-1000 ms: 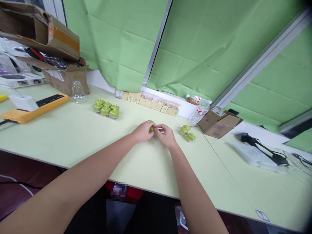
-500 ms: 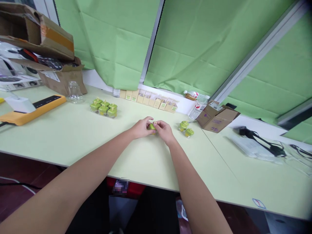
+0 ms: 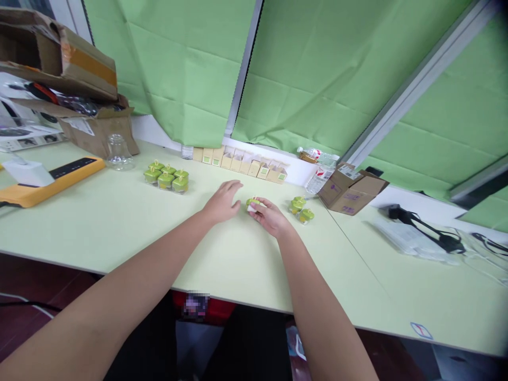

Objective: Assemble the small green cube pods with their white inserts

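My right hand (image 3: 270,218) is closed on a small green-topped container (image 3: 251,204), with a pale side showing below its lid. To its left is my left hand (image 3: 223,203), fingers apart and holding nothing, a short gap from the container. Several matching clear containers with green lids (image 3: 165,179) stand grouped in rows on the left of the table. A smaller group of the same green-lidded containers (image 3: 298,205) sits just right of my right hand.
Along the wall stands a row of small open cardboard boxes (image 3: 238,161). An orange power strip (image 3: 79,177), a clear glass jar (image 3: 118,153) and stacked cartons (image 3: 87,69) are at left. Plastic bottles (image 3: 317,180), a brown carton (image 3: 351,189) and a black strap (image 3: 428,233) lie right.
My left hand has let go of the green-topped container and moved left. My right hand now holds it alone, turned so that its pale side shows.
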A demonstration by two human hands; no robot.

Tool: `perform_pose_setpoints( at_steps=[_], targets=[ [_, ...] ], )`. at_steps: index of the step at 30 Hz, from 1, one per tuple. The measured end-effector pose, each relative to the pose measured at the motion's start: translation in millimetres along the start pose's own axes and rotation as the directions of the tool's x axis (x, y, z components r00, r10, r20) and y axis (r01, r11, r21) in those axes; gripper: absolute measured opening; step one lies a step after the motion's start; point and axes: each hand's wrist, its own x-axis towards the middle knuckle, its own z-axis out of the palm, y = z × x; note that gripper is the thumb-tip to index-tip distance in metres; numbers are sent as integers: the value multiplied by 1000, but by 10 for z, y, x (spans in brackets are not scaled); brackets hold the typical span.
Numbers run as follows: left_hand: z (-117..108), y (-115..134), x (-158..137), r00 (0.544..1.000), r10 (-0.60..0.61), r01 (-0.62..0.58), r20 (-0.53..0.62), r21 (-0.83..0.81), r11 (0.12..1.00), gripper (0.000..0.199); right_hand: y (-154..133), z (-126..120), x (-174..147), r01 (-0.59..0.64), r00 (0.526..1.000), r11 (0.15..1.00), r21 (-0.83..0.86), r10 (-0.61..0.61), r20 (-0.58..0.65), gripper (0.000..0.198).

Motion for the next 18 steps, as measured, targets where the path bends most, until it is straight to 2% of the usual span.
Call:
perform_pose_setpoints(
  at_steps=[2,4,8,12,15,18],
  targets=[
    [32,118,-21,988,106,-91,114,-129,987,50,13,17,-13,-9,999,999,-34,11,48,37],
    [83,183,-43,981,116,-79,153,-227,971,50,15,22,-20,-3,997,997,-80,10,83,36],
    [140,170,-61,987,57,-8,153,-303,953,52,6,12,-31,-1,988,986,-169,27,152,40],
    [114,182,-47,988,83,-36,133,-324,945,52,-13,16,-56,11,979,978,-207,31,200,40],
    [94,243,-35,984,97,-33,152,-380,924,51,-27,37,-73,21,981,973,-229,25,194,39],
    [85,285,-22,979,90,-4,182,-426,905,51,-34,77,-84,25,991,965,-259,9,131,38]
  ],
)
